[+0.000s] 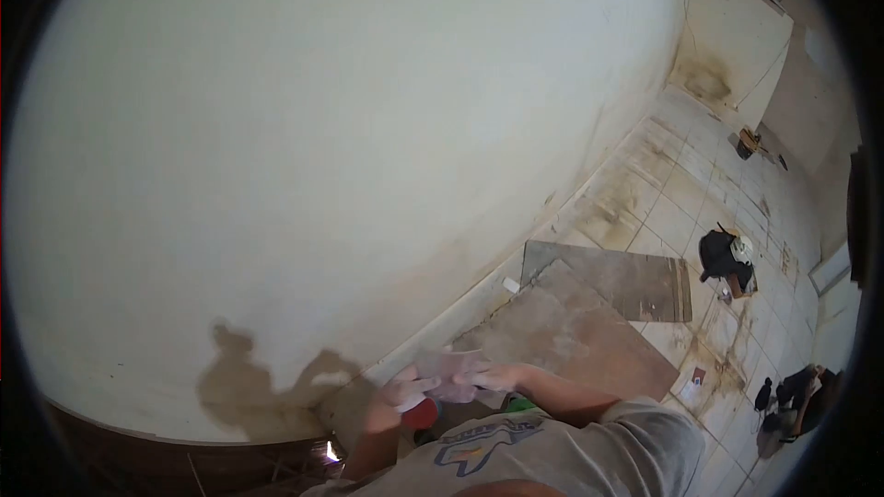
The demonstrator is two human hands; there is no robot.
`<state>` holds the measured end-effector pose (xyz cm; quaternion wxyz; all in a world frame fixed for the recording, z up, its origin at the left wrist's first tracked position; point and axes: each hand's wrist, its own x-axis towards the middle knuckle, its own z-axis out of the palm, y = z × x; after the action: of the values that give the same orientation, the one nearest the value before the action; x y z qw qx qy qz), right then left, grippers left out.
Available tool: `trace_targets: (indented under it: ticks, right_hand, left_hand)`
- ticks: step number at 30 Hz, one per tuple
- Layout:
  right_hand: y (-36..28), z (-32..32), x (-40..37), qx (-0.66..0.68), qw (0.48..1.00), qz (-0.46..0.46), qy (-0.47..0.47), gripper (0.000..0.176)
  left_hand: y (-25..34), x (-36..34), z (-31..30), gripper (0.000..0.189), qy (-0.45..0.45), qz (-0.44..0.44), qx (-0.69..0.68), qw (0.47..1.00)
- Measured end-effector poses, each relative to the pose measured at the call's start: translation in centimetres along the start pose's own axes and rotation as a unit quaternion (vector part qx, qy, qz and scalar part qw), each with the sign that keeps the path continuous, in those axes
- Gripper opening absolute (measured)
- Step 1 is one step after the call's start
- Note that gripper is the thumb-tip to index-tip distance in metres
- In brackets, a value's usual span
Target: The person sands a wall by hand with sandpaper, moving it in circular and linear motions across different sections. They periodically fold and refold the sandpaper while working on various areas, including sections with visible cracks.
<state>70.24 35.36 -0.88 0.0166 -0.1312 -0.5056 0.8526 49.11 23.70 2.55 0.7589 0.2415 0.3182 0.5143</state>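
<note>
In front of my chest, a pinkish-brown sheet that looks like sandpaper (448,365) is held between both hands. My left hand (405,392) is closed on its left side. My right hand (492,377) grips the opposite side, with the fingers partly hidden and small in the view. Part of the sheet hangs folded or bent below the hands. Just beneath them a red round object (421,415) shows, partly covered by my left wrist. A bit of something green (520,403) peeks out below my right forearm.
A pale wall (322,147) fills the left and centre. Large brown boards (580,331) lie on the stained tile floor (663,221) to the right. Beyond them are a dark bag-like heap (723,256), dark items (799,400) and a bucket-like container (745,144).
</note>
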Motion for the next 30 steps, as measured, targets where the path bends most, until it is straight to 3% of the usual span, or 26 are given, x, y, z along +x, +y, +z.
trace_targets:
  ticks: [2, 4, 6, 9, 11, 14, 16, 19, 21, 24, 26, 30]
  right_hand:
    - [2.8, -5.0, -2.9, 0.156, 0.986, 0.016, 0.049, 0.069]
    - [2.2, -9.4, -5.3, 0.088, 0.988, -0.016, 0.127, 0.067]
    - [-7.2, -8.4, -8.9, -0.016, 0.974, -0.077, 0.213, 0.070]
    - [-11.9, -10.4, -11.1, -0.130, 0.913, -0.172, 0.345, 0.065]
    - [-14.4, -11.6, -11.6, -0.206, 0.868, -0.249, 0.376, 0.062]
    - [-13.6, -15.2, -11.5, -0.284, 0.855, -0.224, 0.373, 0.059]
    - [-14.5, -16.0, -11.9, -0.295, 0.860, -0.215, 0.356, 0.055]
    - [-16.7, -18.5, -12.5, -0.279, 0.837, -0.255, 0.396, 0.063]
    - [-18.8, -20.2, -12.8, -0.223, 0.810, -0.283, 0.463, 0.082]
    - [-20.7, -27.1, -11.9, -0.314, 0.730, -0.315, 0.519, 0.077]
    - [-28.5, -28.2, -9.5, -0.363, 0.662, -0.398, 0.521, 0.077]
    - [-44.6, -29.6, -4.8, -0.545, 0.486, -0.480, 0.486, 0.079]
  left_hand:
    - [0.6, 6.0, 4.2, 0.061, 0.022, -0.011, 0.037, 0.999]
    - [0.8, 11.4, 7.3, 0.060, 0.026, 0.000, 0.098, 0.995]
    - [1.1, 16.9, 8.8, 0.057, 0.021, 0.026, 0.136, 0.990]
    - [2.0, 21.8, 13.9, 0.056, 0.035, 0.128, 0.179, 0.975]
    - [1.6, 24.8, 13.8, 0.055, 0.076, 0.183, 0.302, 0.932]
    - [2.0, 26.9, 12.9, 0.051, 0.055, 0.186, 0.317, 0.929]
    - [4.1, 27.0, 14.2, 0.037, 0.095, 0.194, 0.212, 0.953]
    - [6.9, 28.6, 11.6, 0.025, -0.012, 0.224, 0.357, 0.907]
    - [9.4, 30.1, 12.5, 0.021, -0.066, 0.242, 0.394, 0.884]
    - [11.7, 33.9, 11.1, 0.035, -0.123, 0.263, 0.431, 0.855]
    - [14.7, 37.5, 10.7, 0.041, -0.107, 0.289, 0.426, 0.851]
    - [19.8, 41.1, 12.4, 0.029, -0.019, 0.332, 0.290, 0.897]
